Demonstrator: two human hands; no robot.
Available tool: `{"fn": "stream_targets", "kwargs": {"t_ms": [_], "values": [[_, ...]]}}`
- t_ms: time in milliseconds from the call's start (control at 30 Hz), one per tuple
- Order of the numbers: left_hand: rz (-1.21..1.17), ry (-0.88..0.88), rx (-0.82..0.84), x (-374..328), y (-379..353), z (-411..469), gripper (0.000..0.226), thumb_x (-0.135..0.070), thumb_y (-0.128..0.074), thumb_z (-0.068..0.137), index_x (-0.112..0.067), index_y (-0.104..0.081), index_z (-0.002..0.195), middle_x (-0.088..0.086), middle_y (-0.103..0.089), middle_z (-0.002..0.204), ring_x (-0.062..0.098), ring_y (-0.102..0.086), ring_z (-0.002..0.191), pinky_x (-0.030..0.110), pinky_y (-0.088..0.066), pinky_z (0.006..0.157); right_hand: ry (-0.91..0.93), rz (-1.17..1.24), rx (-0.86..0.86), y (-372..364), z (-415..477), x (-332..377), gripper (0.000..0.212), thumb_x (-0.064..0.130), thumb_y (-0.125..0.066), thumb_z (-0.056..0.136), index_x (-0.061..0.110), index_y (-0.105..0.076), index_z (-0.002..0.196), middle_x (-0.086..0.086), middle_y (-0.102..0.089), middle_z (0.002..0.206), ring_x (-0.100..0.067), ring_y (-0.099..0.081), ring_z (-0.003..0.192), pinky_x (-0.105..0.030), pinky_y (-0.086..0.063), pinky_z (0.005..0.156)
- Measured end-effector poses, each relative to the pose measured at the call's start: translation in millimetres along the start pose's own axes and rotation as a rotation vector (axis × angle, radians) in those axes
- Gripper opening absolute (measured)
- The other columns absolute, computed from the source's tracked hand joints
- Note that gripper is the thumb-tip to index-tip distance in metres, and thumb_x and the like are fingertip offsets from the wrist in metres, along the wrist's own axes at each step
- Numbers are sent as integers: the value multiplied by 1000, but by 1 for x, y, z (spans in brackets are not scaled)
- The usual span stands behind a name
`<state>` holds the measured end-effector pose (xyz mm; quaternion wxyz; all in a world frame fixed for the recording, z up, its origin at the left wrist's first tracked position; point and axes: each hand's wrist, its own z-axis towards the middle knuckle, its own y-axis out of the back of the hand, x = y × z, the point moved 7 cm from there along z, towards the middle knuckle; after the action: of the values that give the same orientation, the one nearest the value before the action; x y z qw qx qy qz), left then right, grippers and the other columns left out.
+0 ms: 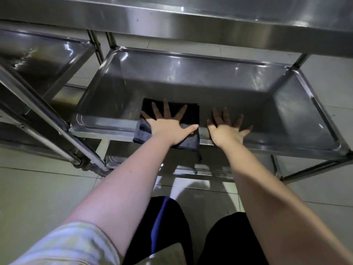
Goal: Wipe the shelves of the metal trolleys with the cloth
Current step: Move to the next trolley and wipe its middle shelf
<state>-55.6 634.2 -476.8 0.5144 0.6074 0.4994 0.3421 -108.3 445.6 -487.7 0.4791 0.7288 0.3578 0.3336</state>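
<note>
One head-mounted view was examined. The cloth [192,116] lay at the front of the middle shelf [210,83] of the near trolley, left of centre, with its near portion draped over the front rim and a thin loop hanging below. It appeared dark, navy to charcoal, folded into a rough rectangle, with a soft, towel-like surface. The left hand [169,127] lay flat on top of it, fingers straight and spread, pressing rather than grasping. The right hand [227,131] lay just beside the cloth, flat on bare steel, fingers likewise spread, holding nothing. In my judgement the cloth would handle as light, limp and pliable. It would probably slide readily on the smooth, glossy metal and might bunch or unfold if pushed from one edge. Control looked best kept by a flat palm over the centre of the fold, or failing that a pinch at the overhanging front edge. A second trolley [38,60] stood to the left, its shelf showing streaks, whether wet or soiled could not be determined.
</note>
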Motion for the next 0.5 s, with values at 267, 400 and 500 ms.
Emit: {"fn": "stream_targets", "kwargs": {"t_ms": [267,400,500], "values": [[134,-18,-413,70,52,28,34,-32,-46,99,-15,-56,127,11,-55,134,35,-42,126,43,-29,99,381,178,-188,19,21,86,45,41,-43,101,27,-43,144,-3,-35,156,-32,-20,147,-53,-12,119],[136,-145,-338,70,42,38,30,-29,-44,101,-14,-56,124,9,-57,131,31,-45,126,41,-21,101,377,78,-196,13,21,114,42,35,-46,101,19,-46,140,-9,-40,150,-35,-27,141,-54,-13,117],[127,-128,-405,67,50,30,31,-28,-52,98,-9,-58,122,16,-58,123,35,-47,119,42,-22,98,398,47,-249,31,13,119,37,26,-55,98,9,-51,130,-15,-50,136,-35,-38,131,-44,-34,104]]}}
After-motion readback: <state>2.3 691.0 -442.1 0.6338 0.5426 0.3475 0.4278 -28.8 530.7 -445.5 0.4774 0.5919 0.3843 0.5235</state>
